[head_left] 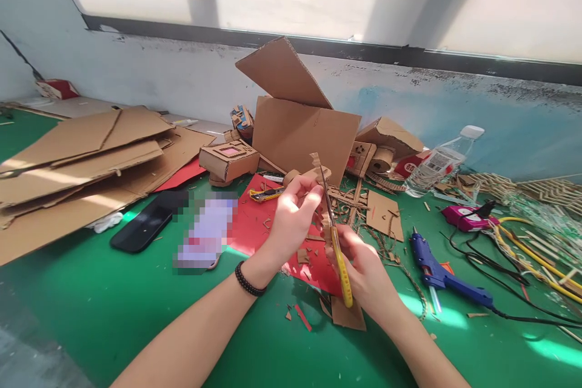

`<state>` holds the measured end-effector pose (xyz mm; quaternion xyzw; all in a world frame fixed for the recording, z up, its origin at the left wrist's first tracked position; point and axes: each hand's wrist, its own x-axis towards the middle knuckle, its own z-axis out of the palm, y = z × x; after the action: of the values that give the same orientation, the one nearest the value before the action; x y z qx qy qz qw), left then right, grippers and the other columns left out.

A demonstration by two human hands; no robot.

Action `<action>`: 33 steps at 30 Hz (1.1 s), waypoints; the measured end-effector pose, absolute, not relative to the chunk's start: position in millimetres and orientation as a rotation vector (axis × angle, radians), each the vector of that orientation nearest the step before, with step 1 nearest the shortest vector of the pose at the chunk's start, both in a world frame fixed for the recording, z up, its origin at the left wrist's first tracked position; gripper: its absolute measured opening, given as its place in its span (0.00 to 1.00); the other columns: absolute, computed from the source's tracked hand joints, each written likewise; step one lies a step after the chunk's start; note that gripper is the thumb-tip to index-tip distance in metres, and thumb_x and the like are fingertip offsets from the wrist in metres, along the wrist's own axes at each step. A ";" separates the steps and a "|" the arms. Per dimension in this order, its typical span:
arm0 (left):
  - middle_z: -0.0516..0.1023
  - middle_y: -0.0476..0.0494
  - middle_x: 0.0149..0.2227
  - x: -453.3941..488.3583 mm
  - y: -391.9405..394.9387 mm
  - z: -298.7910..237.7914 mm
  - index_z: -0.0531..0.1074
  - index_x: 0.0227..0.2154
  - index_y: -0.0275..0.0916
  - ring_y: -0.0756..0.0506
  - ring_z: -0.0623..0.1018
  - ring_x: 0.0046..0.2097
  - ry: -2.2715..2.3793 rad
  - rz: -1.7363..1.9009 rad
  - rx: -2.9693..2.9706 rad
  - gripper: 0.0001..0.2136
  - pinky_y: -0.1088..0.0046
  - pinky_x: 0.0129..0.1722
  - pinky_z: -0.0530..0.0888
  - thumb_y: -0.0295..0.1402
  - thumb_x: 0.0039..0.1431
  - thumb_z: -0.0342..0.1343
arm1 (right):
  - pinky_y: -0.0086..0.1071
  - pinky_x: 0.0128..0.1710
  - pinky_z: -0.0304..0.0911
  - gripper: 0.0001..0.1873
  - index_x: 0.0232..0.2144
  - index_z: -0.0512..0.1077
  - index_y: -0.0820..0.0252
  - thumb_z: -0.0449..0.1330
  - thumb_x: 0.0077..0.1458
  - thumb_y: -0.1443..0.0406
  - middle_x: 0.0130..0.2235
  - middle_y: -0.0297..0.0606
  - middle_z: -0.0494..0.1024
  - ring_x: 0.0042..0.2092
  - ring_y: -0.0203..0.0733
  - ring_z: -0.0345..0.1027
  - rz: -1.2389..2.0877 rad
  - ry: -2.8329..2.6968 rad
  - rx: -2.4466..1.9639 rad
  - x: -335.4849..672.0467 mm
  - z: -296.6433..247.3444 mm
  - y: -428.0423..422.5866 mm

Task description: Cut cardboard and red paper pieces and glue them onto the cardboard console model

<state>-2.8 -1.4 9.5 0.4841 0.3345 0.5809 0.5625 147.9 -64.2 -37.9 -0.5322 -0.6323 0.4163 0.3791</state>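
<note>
My right hand (pixel 364 260) is closed on a pair of scissors (pixel 343 279) with yellow handles, its dark blades pointing up and away from me. Between thumb and fingers, my left hand (pixel 297 209) pinches a narrow cardboard strip (pixel 315 161) with a jagged edge. The blades lie right against this strip; whether they are closed on it I cannot tell. Under both hands is a red sheet (pixel 250 218) strewn with cardboard scraps. A small cardboard piece (pixel 348 313) lies below my right hand.
Stacked cardboard sheets (pixel 91 139) and a dark phone (pixel 143 224) are at left. A cardboard box (pixel 230 160), a yellow utility knife (pixel 266 194) and a large cardboard panel (pixel 304 133) stand behind. At right are a water bottle (pixel 436 163), a blue glue gun (pixel 436 273) and cables (pixel 488 260).
</note>
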 end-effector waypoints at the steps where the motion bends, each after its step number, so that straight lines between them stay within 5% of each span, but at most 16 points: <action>1: 0.67 0.53 0.27 -2.9 -1.1 9.1 0.65 0.33 0.41 0.52 0.69 0.26 0.788 1.369 1.139 0.09 0.78 0.24 0.67 0.39 0.63 0.58 | 0.35 0.40 0.67 0.15 0.46 0.70 0.55 0.58 0.65 0.52 0.30 0.32 0.75 0.34 0.45 0.69 1.057 -1.616 -1.368 148.1 -38.8 -64.2; 6: 0.67 0.53 0.27 -3.4 0.6 6.9 0.66 0.33 0.41 0.52 0.68 0.26 0.767 1.372 1.139 0.08 0.79 0.24 0.67 0.37 0.65 0.57 | 0.35 0.41 0.66 0.15 0.43 0.70 0.55 0.58 0.64 0.51 0.28 0.32 0.73 0.37 0.47 0.70 1.033 -1.619 -1.412 148.3 -39.8 -64.4; 14: 0.67 0.53 0.26 -3.6 -0.2 6.3 0.66 0.34 0.41 0.52 0.68 0.25 0.753 1.346 1.146 0.07 0.78 0.23 0.68 0.37 0.65 0.57 | 0.32 0.39 0.66 0.18 0.45 0.70 0.56 0.59 0.64 0.49 0.38 0.37 0.77 0.38 0.43 0.70 1.055 -1.590 -1.343 147.3 -32.5 -64.0; 23: 0.69 0.53 0.28 -1.6 -3.4 3.6 0.67 0.34 0.41 0.51 0.71 0.26 0.790 1.268 1.265 0.07 0.76 0.25 0.71 0.37 0.66 0.55 | 0.29 0.29 0.63 0.23 0.35 0.68 0.56 0.59 0.63 0.43 0.30 0.31 0.64 0.30 0.38 0.59 1.071 -1.538 -1.266 150.4 -29.8 -60.4; 33: 0.67 0.54 0.26 -5.3 3.2 6.0 0.67 0.34 0.41 0.52 0.69 0.25 0.819 1.364 1.249 0.08 0.77 0.24 0.68 0.38 0.67 0.56 | 0.29 0.30 0.63 0.16 0.39 0.66 0.54 0.60 0.64 0.49 0.31 0.30 0.66 0.30 0.38 0.61 1.178 -1.530 -1.285 147.6 -32.0 -63.0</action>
<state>-5.3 3.2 6.0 0.5232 0.3431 0.5717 0.5307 147.6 -63.0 -32.0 -0.5079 -0.6046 0.4657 0.3996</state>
